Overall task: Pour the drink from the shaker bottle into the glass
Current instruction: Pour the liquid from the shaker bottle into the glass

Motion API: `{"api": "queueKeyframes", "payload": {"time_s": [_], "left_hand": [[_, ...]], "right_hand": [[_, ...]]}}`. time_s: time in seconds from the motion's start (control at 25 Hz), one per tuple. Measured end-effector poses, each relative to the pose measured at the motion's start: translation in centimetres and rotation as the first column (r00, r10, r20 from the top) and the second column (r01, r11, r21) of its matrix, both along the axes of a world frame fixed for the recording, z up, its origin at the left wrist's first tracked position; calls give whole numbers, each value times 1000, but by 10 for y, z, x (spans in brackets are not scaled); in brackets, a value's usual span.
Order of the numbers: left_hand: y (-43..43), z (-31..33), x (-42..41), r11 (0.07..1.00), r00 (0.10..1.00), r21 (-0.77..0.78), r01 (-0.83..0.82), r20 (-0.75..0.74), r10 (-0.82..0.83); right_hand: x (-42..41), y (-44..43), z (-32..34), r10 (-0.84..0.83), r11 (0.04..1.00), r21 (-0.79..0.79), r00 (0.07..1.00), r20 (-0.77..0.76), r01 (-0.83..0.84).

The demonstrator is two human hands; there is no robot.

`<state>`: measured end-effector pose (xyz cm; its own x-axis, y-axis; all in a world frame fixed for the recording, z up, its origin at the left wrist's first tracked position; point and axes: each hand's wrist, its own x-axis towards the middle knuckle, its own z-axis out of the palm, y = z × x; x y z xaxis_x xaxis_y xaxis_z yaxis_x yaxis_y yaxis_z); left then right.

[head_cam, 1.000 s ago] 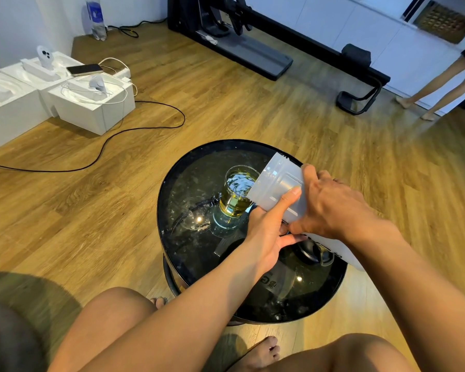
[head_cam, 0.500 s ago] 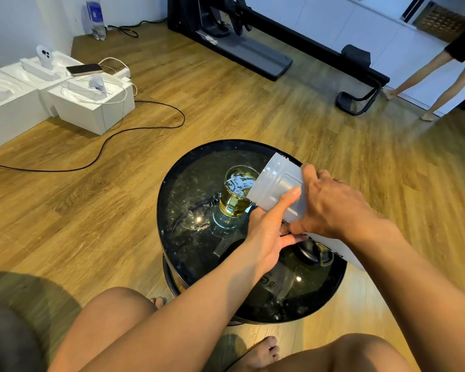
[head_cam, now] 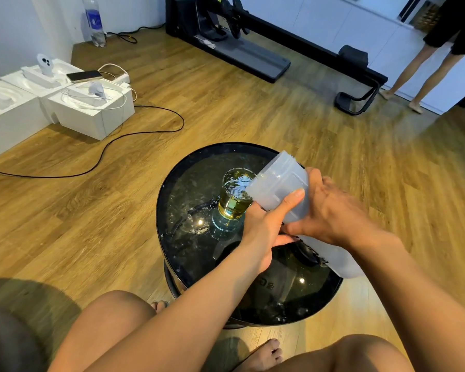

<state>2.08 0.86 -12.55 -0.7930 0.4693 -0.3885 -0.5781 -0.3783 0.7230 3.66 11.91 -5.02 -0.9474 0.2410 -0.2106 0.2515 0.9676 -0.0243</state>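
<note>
**Shaker bottle tipped over the glass, both hands on it**

A wooden floor [head_cam: 253, 116] fills the room, with white boxes [head_cam: 91, 116] in the upper left of the frame and a standing person [head_cam: 427, 63] in the upper right; in the centre is a round black table [head_cam: 188, 183] with a glossy top. The glass [head_cam: 235, 202] stands upright on it, just above the centre of the frame, and it holds yellow drink to well over half. The shaker bottle [head_cam: 279, 183] lies tilted to the right of the glass, its open mouth over the right side of the rim. The right hand [head_cam: 330, 210] is wrapped over the bottle's body; the left hand [head_cam: 263, 232] supports it from below, the thumb pressed along the wall and the other fingers hidden.

The pour seems close to its end; no stream is clearly seen. To finish well, I would raise the base slowly and keep the mouth above the rim without leaning on it; no hand holds the glass, so a push could tip it. It is good to watch the level; little room is left.
</note>
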Motion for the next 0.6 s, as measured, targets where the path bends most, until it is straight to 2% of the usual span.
{"api": "queueKeyframes", "payload": {"time_s": [0.08,0.16,0.24,0.32,0.48,0.6], "left_hand": [[-4,5,-4,996,995,-83,-28,-94,20],[-12,10,-9,980,968,-193,-52,-250,2],[-22,14,-15,919,886,-384,-88,-453,-104],[-33,18,-16,828,782,-539,-153,-579,-232],[-43,13,-8,766,663,-609,-206,-663,-348],[-46,6,-5,746,639,-643,-173,-649,-412]], "right_hand": [[4,3,-4,-8,994,-108,995,-96,-2],[9,5,-6,-48,960,-279,978,-203,-11],[15,9,-9,-111,880,-474,954,-278,-36],[24,10,-16,-160,790,-610,943,-293,-56],[37,9,-38,-199,710,-700,934,-296,-71],[45,9,-54,-228,679,-732,928,-293,-65]]}}
